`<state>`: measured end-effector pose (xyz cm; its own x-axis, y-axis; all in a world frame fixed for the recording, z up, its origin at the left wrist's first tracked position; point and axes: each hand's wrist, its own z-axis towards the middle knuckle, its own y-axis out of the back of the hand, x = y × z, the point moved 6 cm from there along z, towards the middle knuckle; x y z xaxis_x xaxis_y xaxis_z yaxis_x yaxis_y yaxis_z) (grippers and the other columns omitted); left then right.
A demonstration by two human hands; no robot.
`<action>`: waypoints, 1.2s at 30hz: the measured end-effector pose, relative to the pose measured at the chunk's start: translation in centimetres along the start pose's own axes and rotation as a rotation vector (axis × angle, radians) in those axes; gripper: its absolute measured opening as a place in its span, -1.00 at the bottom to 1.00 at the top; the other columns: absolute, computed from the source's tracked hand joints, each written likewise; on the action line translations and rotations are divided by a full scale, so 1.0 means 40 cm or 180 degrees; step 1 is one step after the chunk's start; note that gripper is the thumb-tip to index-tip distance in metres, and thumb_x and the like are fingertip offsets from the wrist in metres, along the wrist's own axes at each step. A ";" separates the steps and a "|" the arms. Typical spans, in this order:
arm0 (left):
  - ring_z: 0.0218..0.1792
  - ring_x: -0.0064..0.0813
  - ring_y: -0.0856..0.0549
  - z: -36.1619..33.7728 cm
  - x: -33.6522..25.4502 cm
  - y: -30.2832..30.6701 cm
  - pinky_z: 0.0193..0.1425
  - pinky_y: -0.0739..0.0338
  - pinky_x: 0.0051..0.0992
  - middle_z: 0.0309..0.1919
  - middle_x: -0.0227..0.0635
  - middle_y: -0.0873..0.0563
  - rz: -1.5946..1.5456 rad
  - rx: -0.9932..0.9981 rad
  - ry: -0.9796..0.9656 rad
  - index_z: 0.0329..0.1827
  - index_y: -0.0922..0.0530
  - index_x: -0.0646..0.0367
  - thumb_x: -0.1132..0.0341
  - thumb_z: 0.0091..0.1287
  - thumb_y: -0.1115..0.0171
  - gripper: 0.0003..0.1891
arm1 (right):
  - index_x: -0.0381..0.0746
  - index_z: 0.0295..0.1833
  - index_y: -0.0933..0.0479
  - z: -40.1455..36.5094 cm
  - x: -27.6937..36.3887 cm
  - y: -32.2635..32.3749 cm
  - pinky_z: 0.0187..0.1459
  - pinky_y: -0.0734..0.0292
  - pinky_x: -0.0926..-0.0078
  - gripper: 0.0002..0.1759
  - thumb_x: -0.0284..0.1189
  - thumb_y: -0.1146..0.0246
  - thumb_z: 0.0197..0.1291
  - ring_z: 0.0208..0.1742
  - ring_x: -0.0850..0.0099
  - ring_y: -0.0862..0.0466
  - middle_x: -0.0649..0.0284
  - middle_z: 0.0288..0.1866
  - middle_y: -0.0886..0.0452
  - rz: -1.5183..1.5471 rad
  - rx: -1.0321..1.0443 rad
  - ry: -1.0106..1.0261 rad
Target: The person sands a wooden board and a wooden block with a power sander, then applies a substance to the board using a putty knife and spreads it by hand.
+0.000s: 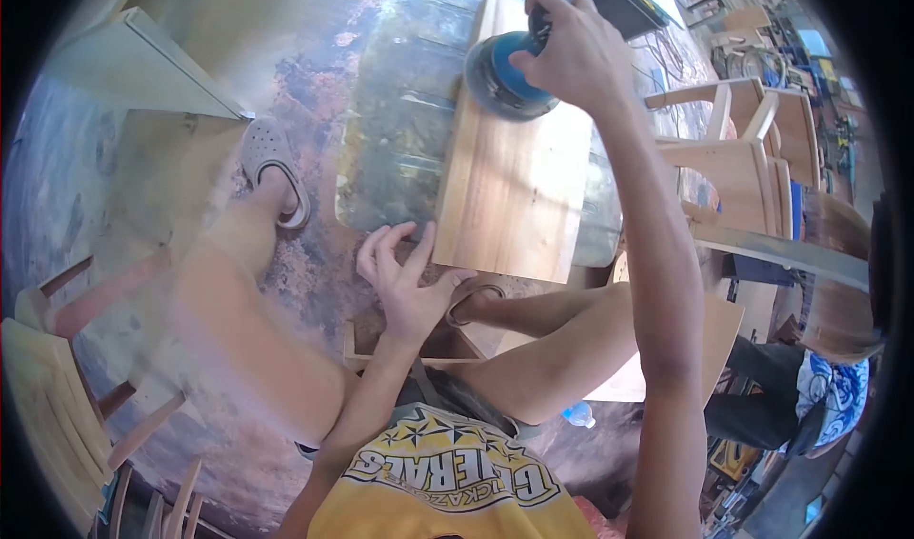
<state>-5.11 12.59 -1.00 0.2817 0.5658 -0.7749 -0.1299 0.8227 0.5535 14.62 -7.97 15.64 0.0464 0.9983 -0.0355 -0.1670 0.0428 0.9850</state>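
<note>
My right hand (586, 58) grips a blue power sander (514, 68) by its body, the thumb over the blue housing. The round base of the sander lies on the far part of a wooden board (514, 191), and its rim looks blurred. My left hand (405, 277) is at the near left corner of this board. Its fingers are spread, the index fingertip against the long side and the thumb by the near end. Beneath the board is a translucent ribbed plastic panel (400, 129).
Wooden chairs or stools (738, 153) stand on the right, and slatted wooden furniture (57, 415) on the left. A pale panel (143, 63) rises at the far left. A plastic bottle (579, 414) lies by my leg. Another person (800, 396) is at the right edge.
</note>
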 end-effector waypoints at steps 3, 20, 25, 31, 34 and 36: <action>0.35 -0.01 -0.34 -0.005 0.003 -0.004 0.44 -0.30 -0.04 0.21 -0.17 -0.58 -0.0261 0.0055 0.0030 0.19 -0.76 0.19 0.04 -0.14 -0.75 -0.24 | -0.10 0.02 -0.58 0.043 0.025 0.017 -0.05 -0.63 -0.02 -0.53 -0.27 -0.44 -0.07 -0.08 -0.10 -0.74 -0.08 -0.09 -0.69 0.0057 0.0193 -0.0087; 0.44 0.04 -0.27 -0.054 0.021 -0.041 0.50 -0.23 0.04 0.38 -0.08 -0.45 -0.0305 -0.0389 0.0029 0.13 -0.75 0.26 -0.11 0.01 -0.68 -0.27 | -0.11 -0.05 -0.57 -0.010 0.070 0.017 -0.07 -0.63 0.01 -0.60 -0.29 -0.44 -0.05 -0.15 -0.09 -0.74 -0.08 -0.15 -0.67 0.0135 -0.0051 -0.0055; 0.49 0.19 -0.19 -0.116 0.105 -0.061 0.54 -0.13 0.19 0.49 0.10 -0.27 -0.1141 -0.1237 0.0877 0.11 -0.77 0.15 -0.22 0.12 -0.60 -0.32 | -0.13 -0.03 -0.56 -0.032 0.085 0.028 -0.09 -0.64 -0.02 -0.57 -0.27 -0.45 -0.04 -0.11 -0.10 -0.75 -0.10 -0.09 -0.68 0.0022 -0.0001 -0.0281; 0.59 0.27 -0.12 -0.098 0.084 -0.091 0.57 -0.09 0.22 0.61 0.20 -0.10 -0.0308 -0.0672 0.0246 0.18 -0.78 0.03 -0.22 0.18 -0.56 -0.36 | 0.01 0.11 -0.61 -0.236 0.153 0.038 -0.06 -0.65 0.03 -0.45 -0.19 -0.56 -0.05 -0.08 -0.04 -0.75 0.02 -0.03 -0.66 -0.0065 -0.0184 -0.0066; 0.52 0.12 -0.38 -0.107 0.109 -0.128 0.52 -0.33 0.01 0.50 0.21 -0.37 -0.1312 -0.0604 0.0628 0.24 -0.75 0.09 -0.02 0.24 -0.60 -0.43 | 0.03 0.08 -0.63 -0.266 0.162 0.029 -0.19 -0.69 0.02 -0.49 -0.25 -0.51 -0.06 -0.10 -0.13 -0.73 -0.07 -0.04 -0.63 0.0250 0.0016 -0.0083; 0.19 -0.34 -0.72 -0.114 0.118 -0.161 0.27 -0.63 -0.31 0.25 -0.01 -0.70 -0.2349 -0.0205 0.0966 0.38 -0.60 0.38 0.32 0.35 -0.54 -0.43 | 0.03 0.08 -0.63 -0.263 0.174 0.036 -0.23 -0.69 0.04 -0.50 -0.26 -0.52 -0.06 -0.12 -0.11 -0.73 -0.05 -0.07 -0.63 0.0215 -0.0271 0.0086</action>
<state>-7.28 10.22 -9.63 0.0465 -0.1429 -0.9886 -0.0680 0.9870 -0.1458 4.34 -0.56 15.02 0.0058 0.9997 0.0249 -0.2519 -0.0226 0.9675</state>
